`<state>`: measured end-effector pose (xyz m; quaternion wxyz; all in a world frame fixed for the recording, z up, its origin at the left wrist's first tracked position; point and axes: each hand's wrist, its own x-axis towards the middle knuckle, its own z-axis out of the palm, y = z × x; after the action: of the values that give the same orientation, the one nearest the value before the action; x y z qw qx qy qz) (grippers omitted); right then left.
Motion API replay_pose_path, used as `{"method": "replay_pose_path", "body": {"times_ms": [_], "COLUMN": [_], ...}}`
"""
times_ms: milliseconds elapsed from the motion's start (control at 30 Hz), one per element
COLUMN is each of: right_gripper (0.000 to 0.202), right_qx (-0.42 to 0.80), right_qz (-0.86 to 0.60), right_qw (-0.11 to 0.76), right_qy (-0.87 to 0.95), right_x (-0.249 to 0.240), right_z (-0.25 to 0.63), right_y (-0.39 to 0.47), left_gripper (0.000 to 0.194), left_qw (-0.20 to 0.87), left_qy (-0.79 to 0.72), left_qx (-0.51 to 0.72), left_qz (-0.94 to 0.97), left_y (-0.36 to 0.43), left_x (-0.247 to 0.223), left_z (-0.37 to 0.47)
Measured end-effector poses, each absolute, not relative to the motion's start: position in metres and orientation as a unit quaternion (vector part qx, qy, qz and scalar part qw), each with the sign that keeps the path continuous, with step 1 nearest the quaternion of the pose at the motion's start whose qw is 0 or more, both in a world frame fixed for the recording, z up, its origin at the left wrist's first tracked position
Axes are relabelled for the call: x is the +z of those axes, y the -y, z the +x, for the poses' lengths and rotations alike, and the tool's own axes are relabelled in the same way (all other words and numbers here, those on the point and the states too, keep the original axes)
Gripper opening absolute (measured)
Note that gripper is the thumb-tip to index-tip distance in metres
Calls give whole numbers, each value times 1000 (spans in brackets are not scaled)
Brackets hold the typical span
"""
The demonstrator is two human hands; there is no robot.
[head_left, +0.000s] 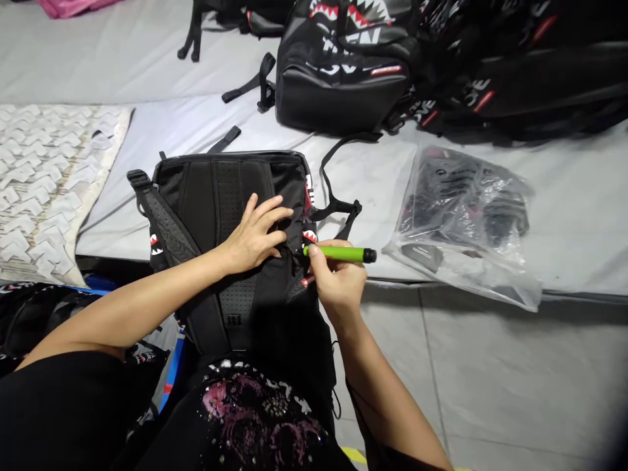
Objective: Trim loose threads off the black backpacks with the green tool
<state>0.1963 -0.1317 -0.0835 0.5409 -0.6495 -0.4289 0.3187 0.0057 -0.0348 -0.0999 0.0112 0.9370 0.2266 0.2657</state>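
A black backpack (199, 176) lies back side up at the table's near edge, its padded back panel and shoulder straps showing. My left hand (255, 239) rests flat on that panel with its fingers spread. At the bag's right side, my right hand (338, 281) grips a green marker pen (343, 253) between thumb and fingers. The pen lies nearly level, its black end pointing right and its other end against the side of the bag. Red and white shark-teeth print shows beside the pen. What the pen's left end touches is too small to make out.
Another black backpack (343, 98) stands farther back, with more black bags (515, 72) piled to its right. A clear plastic bag (466, 216) with dark contents lies at the right. At the left is a sheet covered in white paper pieces (49, 190). Loose straps trail across the table.
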Motion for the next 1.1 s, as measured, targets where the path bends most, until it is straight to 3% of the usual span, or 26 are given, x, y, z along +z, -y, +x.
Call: {"method": "replay_pose_path", "body": {"times_ms": [233, 1000, 1100], "right_gripper": [22, 19, 19], "right_qx": [292, 391, 384], "right_qz": [-649, -616, -608], "right_qw": [497, 486, 437], "right_qy": [497, 481, 540], "right_x": [-95, -85, -76], "right_z": [192, 201, 205], "right_y": [131, 121, 108], "left_gripper": [27, 18, 20], "left_qw": [5, -4, 22], "left_qy": [-213, -207, -215], "left_qx": [284, 327, 322], "left_qz": [935, 922, 922], "left_y": [34, 34, 34], "left_x": [-103, -112, -114], "left_z": [5, 3, 3]}}
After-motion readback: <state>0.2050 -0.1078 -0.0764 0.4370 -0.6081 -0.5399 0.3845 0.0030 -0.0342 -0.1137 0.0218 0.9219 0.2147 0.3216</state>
